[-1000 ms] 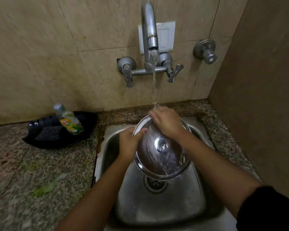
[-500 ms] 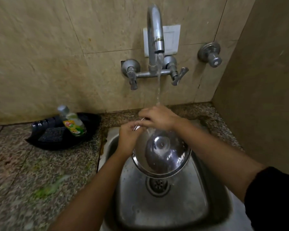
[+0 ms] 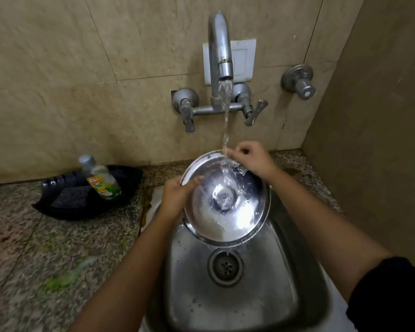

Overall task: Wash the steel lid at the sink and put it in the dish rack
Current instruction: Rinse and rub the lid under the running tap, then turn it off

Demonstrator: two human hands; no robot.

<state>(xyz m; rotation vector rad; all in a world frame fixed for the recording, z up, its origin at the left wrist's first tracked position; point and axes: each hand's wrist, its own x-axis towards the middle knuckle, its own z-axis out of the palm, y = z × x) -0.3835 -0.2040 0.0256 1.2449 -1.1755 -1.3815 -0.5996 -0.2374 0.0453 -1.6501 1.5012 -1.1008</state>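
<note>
Beige tiled wall behind; speckled granite surface (image 3: 58,248) left of a stainless steel sink basin (image 3: 261,295), brown wall panel close on the right. Chrome wall tap (image 3: 219,51) running. Round steel lid with centre knob (image 3: 225,200) held tilted over the basin, above the drain (image 3: 225,265), water striking its upper edge. Left hand (image 3: 177,197) grips the lid's left rim, thumb over the edge. Right hand (image 3: 252,161) at the far rim, fingers loosely curled; whether it grips, cannot tell. Black plastic tray (image 3: 86,195) with green-labelled soap bottle (image 3: 101,180) sits well left of the sink edge.
</note>
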